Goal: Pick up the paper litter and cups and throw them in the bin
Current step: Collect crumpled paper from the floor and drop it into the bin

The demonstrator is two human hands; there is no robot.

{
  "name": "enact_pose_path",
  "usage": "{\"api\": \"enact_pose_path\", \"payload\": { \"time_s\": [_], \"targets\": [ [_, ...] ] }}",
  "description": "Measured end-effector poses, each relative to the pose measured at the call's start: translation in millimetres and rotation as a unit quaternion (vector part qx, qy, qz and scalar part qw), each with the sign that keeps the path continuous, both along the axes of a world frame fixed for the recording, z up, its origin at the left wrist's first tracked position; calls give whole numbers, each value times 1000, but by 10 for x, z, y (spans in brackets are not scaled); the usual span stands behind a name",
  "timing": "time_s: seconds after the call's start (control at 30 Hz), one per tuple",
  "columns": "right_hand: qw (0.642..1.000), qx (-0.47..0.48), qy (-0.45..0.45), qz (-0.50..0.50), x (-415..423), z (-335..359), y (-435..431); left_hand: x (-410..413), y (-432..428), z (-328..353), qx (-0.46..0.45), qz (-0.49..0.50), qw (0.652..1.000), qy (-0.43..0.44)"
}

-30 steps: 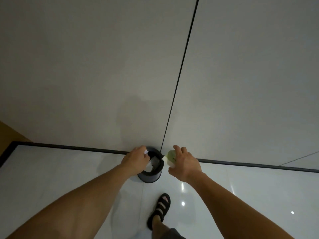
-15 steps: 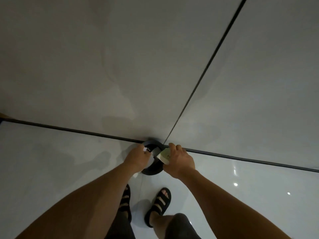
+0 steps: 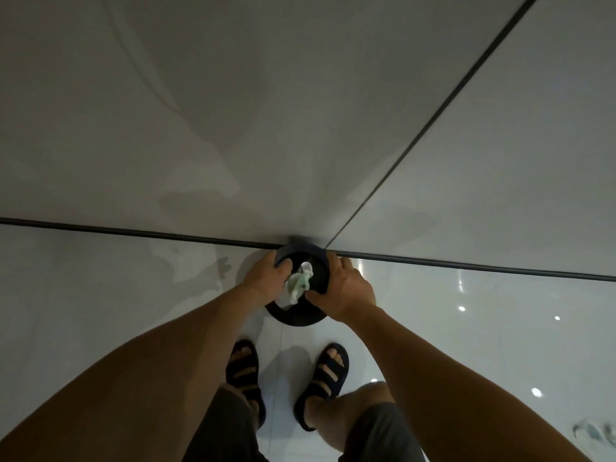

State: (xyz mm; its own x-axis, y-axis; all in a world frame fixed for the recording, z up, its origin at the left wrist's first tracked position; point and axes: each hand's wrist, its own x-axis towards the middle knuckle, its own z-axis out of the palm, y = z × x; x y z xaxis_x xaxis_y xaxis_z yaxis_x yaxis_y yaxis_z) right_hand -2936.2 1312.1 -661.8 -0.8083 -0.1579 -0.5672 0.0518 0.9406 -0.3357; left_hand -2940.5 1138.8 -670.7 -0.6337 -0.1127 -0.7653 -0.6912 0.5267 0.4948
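A round black bin (image 3: 295,320) stands on the floor against the wall. Both my hands are over its mouth. My left hand (image 3: 263,278) is at the bin's left rim with its fingers curled. My right hand (image 3: 348,291) is palm down over the right rim, its thumb touching a crumpled pale green cup (image 3: 297,284). The cup lies in the bin's mouth between the two hands. A small white scrap of paper (image 3: 306,269) shows just beyond the cup, inside the bin. What my left fingers hold is hidden.
A grey wall (image 3: 300,111) with a dark vertical seam rises right behind the bin, above a black skirting strip (image 3: 133,232). My feet in black sandals (image 3: 245,371) stand on the glossy white floor (image 3: 100,295) just short of the bin.
I have stepped closer and leaned over the bin. Both hands have come lower onto its mouth, and the green cup has moved from beside the rim to inside the opening.
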Motion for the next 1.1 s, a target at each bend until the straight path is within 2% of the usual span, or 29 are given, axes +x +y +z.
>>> {"api": "enact_pose_path", "payload": {
  "time_s": [0.13, 0.33, 0.57, 0.8, 1.1],
  "targets": [
    [1000, 3, -9, -21, 130, 410, 102, 62, 5, 439, -5, -57, 998, 10],
    [998, 19, 24, -52, 235, 1517, 315, -59, 272, 1629, 10, -159, 986, 49],
    [978, 57, 121, -161, 489, 2828, 785, -107, 829, 2796, 19, -307, 941, 142],
    [929, 96, 180, -308, 1418, 3603, 1251, 282, 1429, 3431, 41, -470, 864, 176],
    [838, 128, 173, -501, 3218, 3836, 2162, 1372, 2941, 3894, 74, -648, 729, 209]
  ]
}}
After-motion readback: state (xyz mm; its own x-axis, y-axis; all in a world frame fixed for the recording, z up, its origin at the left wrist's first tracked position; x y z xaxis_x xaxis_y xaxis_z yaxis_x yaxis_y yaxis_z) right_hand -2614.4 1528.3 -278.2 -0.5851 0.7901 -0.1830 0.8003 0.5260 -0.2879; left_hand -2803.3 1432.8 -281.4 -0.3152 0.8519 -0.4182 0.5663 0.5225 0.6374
